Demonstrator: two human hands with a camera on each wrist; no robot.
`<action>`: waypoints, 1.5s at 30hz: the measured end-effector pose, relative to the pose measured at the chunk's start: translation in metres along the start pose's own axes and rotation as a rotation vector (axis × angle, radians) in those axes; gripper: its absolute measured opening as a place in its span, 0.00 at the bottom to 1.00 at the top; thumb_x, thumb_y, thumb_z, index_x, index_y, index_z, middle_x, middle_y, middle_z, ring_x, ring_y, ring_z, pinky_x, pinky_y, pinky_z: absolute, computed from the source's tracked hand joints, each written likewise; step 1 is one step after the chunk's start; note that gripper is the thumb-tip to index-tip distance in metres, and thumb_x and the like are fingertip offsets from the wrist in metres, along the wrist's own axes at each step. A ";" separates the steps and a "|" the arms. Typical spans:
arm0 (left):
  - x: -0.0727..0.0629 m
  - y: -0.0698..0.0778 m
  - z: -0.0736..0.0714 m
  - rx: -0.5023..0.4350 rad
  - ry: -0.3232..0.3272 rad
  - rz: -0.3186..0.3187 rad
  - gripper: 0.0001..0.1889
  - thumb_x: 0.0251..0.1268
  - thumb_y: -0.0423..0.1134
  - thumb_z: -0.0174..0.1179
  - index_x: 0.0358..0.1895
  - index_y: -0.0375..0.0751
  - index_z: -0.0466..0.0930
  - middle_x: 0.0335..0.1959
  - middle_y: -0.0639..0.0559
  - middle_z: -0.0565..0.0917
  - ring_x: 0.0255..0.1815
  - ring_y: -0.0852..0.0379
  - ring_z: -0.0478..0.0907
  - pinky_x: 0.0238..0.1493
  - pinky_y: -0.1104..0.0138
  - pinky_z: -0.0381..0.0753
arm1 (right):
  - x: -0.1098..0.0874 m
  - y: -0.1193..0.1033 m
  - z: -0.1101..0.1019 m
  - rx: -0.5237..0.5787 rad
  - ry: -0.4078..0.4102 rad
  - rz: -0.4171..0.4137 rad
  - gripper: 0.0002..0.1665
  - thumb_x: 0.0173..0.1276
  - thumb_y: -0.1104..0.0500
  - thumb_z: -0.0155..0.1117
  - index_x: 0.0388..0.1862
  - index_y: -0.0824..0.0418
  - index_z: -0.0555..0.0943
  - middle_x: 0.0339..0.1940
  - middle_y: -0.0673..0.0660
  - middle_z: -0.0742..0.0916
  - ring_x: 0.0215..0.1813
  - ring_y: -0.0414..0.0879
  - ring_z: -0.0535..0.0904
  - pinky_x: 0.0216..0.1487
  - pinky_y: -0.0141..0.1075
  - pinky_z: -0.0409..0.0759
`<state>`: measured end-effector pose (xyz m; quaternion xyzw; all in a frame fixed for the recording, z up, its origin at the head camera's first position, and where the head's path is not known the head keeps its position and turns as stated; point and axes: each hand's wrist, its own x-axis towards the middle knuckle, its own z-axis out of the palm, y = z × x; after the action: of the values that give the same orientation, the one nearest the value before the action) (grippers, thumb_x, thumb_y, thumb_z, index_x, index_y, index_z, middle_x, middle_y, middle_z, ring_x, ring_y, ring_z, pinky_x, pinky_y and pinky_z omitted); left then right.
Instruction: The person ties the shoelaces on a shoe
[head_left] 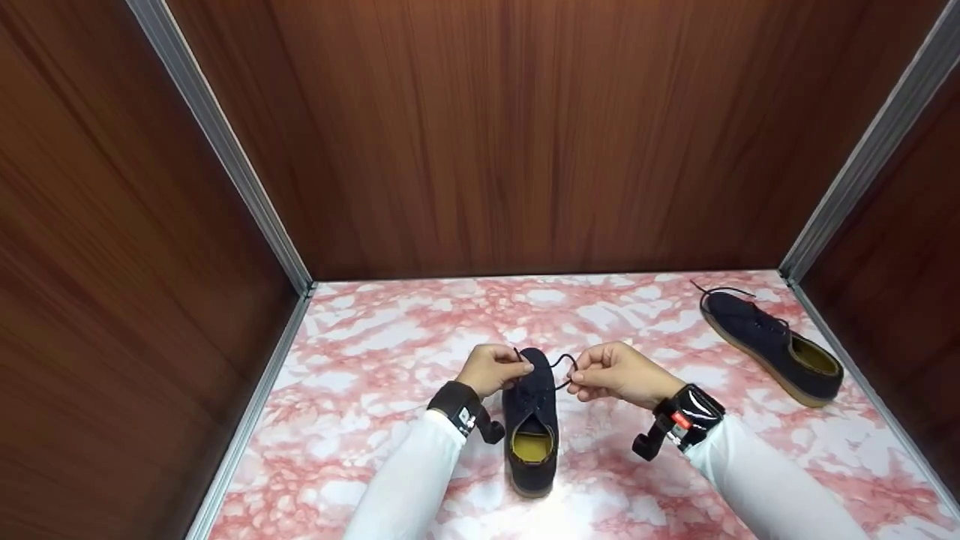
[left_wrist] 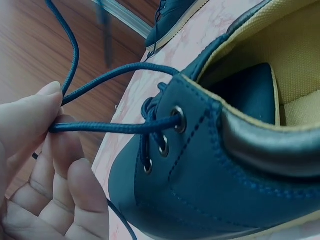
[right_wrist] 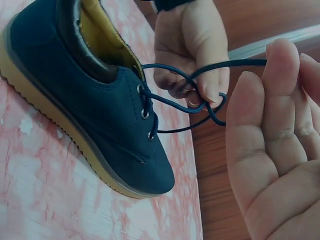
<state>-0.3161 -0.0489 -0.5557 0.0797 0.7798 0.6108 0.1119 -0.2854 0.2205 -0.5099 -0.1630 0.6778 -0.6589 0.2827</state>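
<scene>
A dark navy lace-up shoe (head_left: 531,420) with a yellow lining stands on the table, its toe pointing away from me. My left hand (head_left: 491,369) is over the shoe's left side and pinches the shoelace (left_wrist: 115,80) between thumb and fingers where strands cross. To the right of the shoe, my right hand (head_left: 616,373) pinches another stretch of lace, pulled out in a loop between the two hands. In the right wrist view the lace (right_wrist: 230,64) runs from the left hand's fingertips to the right hand's fingers (right_wrist: 281,65). The metal eyelets (right_wrist: 145,114) show along the shoe's side.
A second navy shoe (head_left: 772,345) lies at the right of the table, one lace end trailing beyond its toe. Brown wood-grain panels (head_left: 480,150) with grey metal edging (head_left: 225,142) enclose the pink-and-white marbled table (head_left: 390,337) at the back and sides.
</scene>
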 end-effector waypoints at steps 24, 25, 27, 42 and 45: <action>-0.001 -0.008 0.003 -0.014 0.009 -0.029 0.13 0.63 0.38 0.75 0.31 0.32 0.83 0.22 0.59 0.85 0.23 0.63 0.80 0.25 0.74 0.79 | 0.010 0.015 0.055 -0.845 0.233 -0.353 0.10 0.66 0.61 0.75 0.27 0.54 0.83 0.23 0.48 0.88 0.26 0.30 0.78 0.30 0.26 0.78; -0.002 -0.008 0.003 -0.019 0.008 -0.034 0.13 0.63 0.38 0.75 0.32 0.31 0.84 0.23 0.58 0.85 0.24 0.63 0.80 0.24 0.74 0.78 | 0.011 0.016 0.057 -0.899 0.243 -0.373 0.11 0.66 0.61 0.76 0.26 0.53 0.83 0.22 0.47 0.87 0.26 0.29 0.77 0.29 0.26 0.77; -0.002 -0.009 0.003 -0.022 0.006 -0.042 0.13 0.63 0.38 0.74 0.33 0.30 0.84 0.23 0.56 0.86 0.24 0.63 0.81 0.24 0.75 0.78 | 0.013 0.019 0.061 -1.002 0.263 -0.410 0.11 0.65 0.62 0.76 0.26 0.54 0.82 0.22 0.46 0.86 0.25 0.28 0.74 0.28 0.26 0.76; -0.002 -0.021 0.001 0.010 -0.017 -0.072 0.09 0.66 0.37 0.72 0.32 0.35 0.87 0.25 0.55 0.89 0.24 0.64 0.81 0.23 0.74 0.80 | 0.027 0.042 0.064 -1.274 0.435 -0.431 0.08 0.62 0.60 0.79 0.29 0.55 0.86 0.24 0.49 0.89 0.26 0.39 0.84 0.28 0.34 0.80; -0.003 -0.023 0.001 0.019 -0.023 -0.074 0.08 0.66 0.38 0.72 0.34 0.35 0.88 0.26 0.55 0.89 0.24 0.64 0.82 0.24 0.74 0.80 | 0.027 0.044 0.063 -1.251 0.429 -0.445 0.07 0.61 0.60 0.80 0.30 0.55 0.87 0.26 0.49 0.90 0.28 0.40 0.86 0.29 0.34 0.82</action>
<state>-0.3130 -0.0539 -0.5779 0.0590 0.7866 0.5978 0.1426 -0.2623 0.1577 -0.5558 -0.2967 0.9213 -0.2045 -0.1461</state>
